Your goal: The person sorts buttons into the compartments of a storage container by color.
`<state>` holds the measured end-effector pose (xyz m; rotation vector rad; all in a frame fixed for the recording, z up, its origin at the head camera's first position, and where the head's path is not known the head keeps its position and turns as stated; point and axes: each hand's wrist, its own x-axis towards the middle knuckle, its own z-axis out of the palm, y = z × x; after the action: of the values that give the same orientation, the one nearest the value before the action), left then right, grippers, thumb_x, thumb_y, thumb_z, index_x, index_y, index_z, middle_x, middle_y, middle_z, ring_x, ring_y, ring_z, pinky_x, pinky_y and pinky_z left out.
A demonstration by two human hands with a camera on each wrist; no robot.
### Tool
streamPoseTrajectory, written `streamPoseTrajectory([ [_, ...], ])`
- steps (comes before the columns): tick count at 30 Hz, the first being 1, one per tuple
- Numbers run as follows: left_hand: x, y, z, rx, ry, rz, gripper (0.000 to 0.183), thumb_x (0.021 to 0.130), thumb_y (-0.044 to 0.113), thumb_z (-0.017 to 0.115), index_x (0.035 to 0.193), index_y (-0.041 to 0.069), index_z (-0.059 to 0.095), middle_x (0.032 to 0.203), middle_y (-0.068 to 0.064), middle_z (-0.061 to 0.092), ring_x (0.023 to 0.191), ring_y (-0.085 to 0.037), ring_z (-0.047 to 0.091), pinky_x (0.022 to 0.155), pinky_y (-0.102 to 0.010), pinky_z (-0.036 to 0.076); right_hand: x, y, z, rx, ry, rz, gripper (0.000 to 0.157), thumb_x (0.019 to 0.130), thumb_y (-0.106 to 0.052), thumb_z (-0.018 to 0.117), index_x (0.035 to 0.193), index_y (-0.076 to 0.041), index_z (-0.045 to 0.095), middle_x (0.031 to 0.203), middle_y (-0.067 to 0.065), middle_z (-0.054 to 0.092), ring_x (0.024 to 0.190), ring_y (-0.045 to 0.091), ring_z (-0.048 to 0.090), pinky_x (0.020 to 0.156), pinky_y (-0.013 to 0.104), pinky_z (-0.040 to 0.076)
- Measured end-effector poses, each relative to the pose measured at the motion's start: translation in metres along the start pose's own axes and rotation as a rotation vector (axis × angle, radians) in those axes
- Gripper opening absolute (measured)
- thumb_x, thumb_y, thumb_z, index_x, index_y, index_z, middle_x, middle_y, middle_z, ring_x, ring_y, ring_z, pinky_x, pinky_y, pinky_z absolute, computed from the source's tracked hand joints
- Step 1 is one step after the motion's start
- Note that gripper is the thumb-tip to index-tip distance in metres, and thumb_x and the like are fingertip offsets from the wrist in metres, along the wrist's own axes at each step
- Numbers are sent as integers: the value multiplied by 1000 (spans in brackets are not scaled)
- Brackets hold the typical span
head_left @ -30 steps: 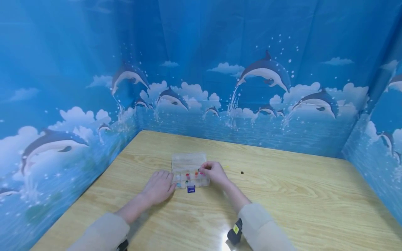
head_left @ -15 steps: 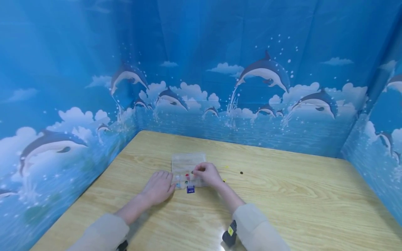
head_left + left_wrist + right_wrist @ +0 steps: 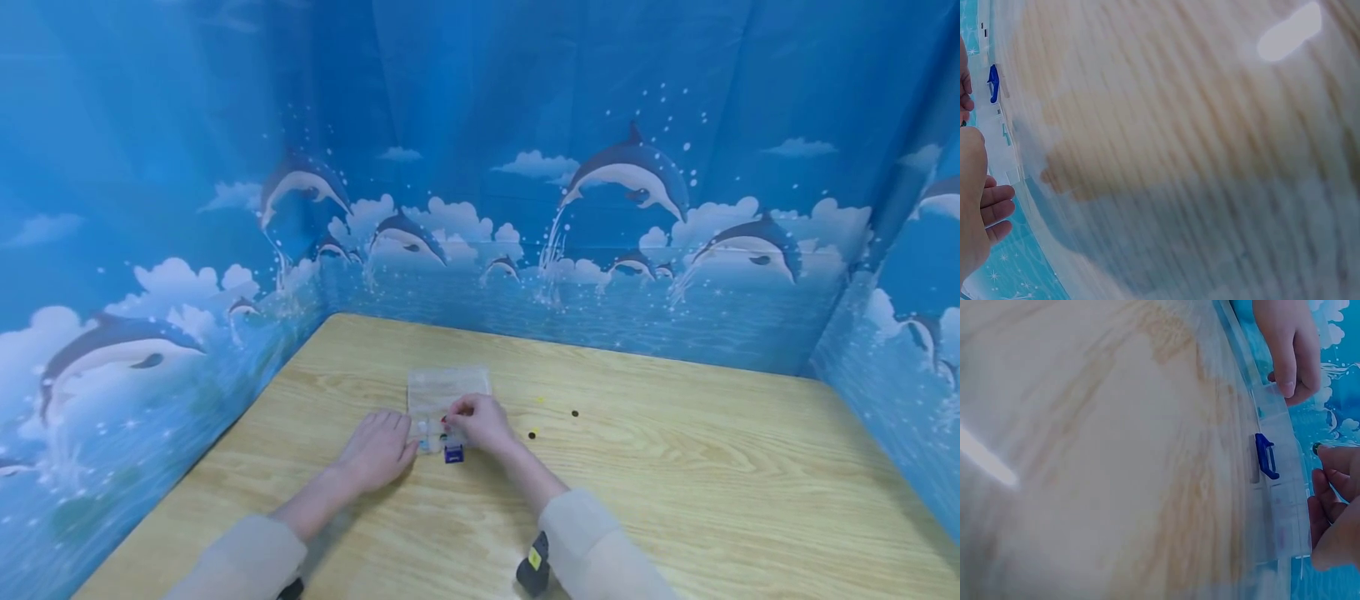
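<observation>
A clear plastic compartment box (image 3: 1285,515) lies on the table with its lid (image 3: 444,384) folded back and its blue latch (image 3: 453,454) at the front. Small coloured pieces, red and green among them, sit in some compartments. My left hand (image 3: 378,450) holds the box's left end, its thumb (image 3: 1285,381) at the corner. Over the middle compartments, my right hand (image 3: 480,425) pinches a small dark round piece (image 3: 1317,448) between thumb and finger; its exact kind is too small to tell. That hand covers the box's right part in the head view.
Right of the box, a dark round piece (image 3: 532,435) with a bit of yellow beside it, another dark piece (image 3: 574,413) and a small yellow piece (image 3: 540,400) lie on the wooden table (image 3: 675,492). A blue dolphin-print curtain (image 3: 480,167) surrounds the table's far sides.
My right hand has moved left along the box, from its right compartments to the middle ones, still pinching the dark piece. My left hand stays at the left end.
</observation>
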<state>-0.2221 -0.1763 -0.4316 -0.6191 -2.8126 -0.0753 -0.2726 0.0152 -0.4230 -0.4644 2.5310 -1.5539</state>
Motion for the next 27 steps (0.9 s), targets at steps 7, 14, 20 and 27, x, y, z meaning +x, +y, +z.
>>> streamPoseTrajectory([
  [7,0,0,-1,-7,-13,-7,31,91,27,54,99,-3,55,96,-15,58,95,-31,53,87,-45,41,0,-3,4,-47,15,13,4,81,-11,69,82,-8,67,74,-2,60,67,13,53,59,25,46],
  [14,0,-1,0,-5,0,-1,30,91,27,54,98,-2,55,94,-14,57,94,-30,53,86,-44,42,2,-2,3,-26,18,18,4,80,-10,69,81,-7,68,73,-1,61,66,12,53,59,25,46],
  [20,-1,-1,1,-12,6,0,29,90,26,55,96,-2,54,93,-14,57,93,-30,53,86,-44,42,4,2,-3,44,27,29,4,82,-7,66,84,-3,66,78,1,61,72,15,54,64,27,47],
  [27,-1,0,0,-7,-12,-1,30,92,27,52,98,-2,54,96,-14,57,96,-30,53,88,-44,41,5,6,-17,84,41,38,6,83,-6,65,87,-2,65,79,3,61,75,15,55,65,27,47],
])
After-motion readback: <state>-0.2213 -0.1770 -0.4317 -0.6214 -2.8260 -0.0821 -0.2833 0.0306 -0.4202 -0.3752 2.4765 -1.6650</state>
